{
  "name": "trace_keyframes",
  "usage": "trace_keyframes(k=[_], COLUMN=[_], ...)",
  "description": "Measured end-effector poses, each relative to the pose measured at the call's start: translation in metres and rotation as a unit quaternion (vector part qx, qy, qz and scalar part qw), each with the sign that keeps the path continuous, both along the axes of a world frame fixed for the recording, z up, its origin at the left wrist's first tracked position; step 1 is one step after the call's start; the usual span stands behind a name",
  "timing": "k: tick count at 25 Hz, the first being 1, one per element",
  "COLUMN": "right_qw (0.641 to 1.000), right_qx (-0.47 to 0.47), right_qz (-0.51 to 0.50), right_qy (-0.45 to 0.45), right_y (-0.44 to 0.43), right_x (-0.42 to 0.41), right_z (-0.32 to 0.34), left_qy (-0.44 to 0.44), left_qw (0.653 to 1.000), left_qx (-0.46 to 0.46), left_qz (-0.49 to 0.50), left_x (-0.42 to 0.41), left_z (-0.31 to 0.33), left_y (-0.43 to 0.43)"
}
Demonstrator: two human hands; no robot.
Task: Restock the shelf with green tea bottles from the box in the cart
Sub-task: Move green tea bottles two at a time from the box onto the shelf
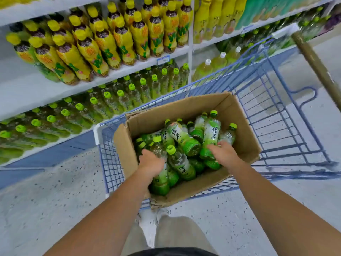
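The left arm (110,209) and right arm (276,200) are bare and extend forward and downward, forearms converging slightly. The left hand (150,161) is palm down with its back toward the camera; its fingers bend downward and are blurred. The right hand (224,152) is palm down, thumb spread toward the left hand, fingers curved downward. The hands are apart. Grip cannot be determined for either.
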State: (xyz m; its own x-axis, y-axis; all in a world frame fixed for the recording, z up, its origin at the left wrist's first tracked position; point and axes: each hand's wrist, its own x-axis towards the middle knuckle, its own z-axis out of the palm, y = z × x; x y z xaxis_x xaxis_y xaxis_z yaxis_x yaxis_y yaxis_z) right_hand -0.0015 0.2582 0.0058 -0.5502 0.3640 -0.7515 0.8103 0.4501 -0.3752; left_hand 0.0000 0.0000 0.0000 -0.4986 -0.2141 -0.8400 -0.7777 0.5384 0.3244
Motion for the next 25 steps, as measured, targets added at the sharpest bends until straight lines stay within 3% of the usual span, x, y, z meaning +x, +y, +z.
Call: trace_keyframes(k=[3, 10, 16, 25], right_qw=[0.999, 0.996, 0.981, 0.981], right_qx=[-0.011, -0.022, -0.098, -0.121], right_qz=[-0.03, -0.084, -0.166, -0.094], right_qy=[0.015, 0.007, 0.015, 0.115], right_y=[0.0, 0.008, -0.003, -0.027], right_x=[-0.014, -0.028, -0.023, 0.023], right_z=[-0.011, -0.034, -0.023, 0.037], left_qy=[-0.028, 0.029, 0.042, 0.132], left_qw=[0.999, 0.997, 0.989, 0.984], left_qx=[-0.01, -0.007, 0.019, 0.079], left_qz=[-0.015, 0.075, 0.139, 0.09], left_x=[0.003, 0.016, 0.013, 0.016], left_z=[-0.009, -0.029, -0.016, 0.06], left_y=[0.005, 0.009, 0.013, 0.01])
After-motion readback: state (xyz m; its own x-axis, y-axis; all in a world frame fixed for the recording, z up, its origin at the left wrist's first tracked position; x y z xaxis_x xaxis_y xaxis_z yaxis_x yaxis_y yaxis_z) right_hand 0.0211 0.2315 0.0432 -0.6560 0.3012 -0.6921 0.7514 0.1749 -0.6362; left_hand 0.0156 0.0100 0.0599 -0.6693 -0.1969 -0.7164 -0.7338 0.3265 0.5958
